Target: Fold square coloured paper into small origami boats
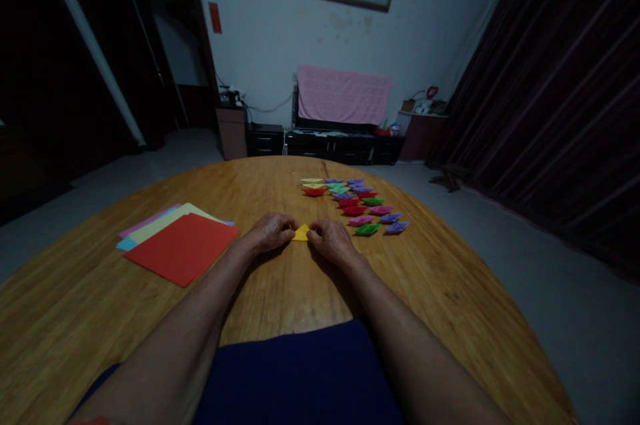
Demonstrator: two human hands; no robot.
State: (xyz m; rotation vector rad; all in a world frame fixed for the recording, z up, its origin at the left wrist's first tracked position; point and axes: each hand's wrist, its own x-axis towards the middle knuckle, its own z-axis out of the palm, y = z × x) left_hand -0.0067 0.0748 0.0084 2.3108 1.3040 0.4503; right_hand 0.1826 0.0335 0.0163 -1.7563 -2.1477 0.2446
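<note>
Left hand (270,232) & right hand (331,238) down flat-ish on the table (280,305), near the middle, pinching a small yellow paper (301,233) between fingertips, one on each side. Folded to a little triangle, lying on the wood.

Could go wrong:
- Slipping fingers → crooked fold, corners not matching.
- Pressing too hard → torn paper at the point.
- Dim room, so hard to see edges → bad line-up.
- Right elbow swinging out → bumping the folded paper pieces (357,205) toward the far right edge, rows messed up.
- Left arm sliding back → pushing the paper stack (183,245) by the left edge.
</note>
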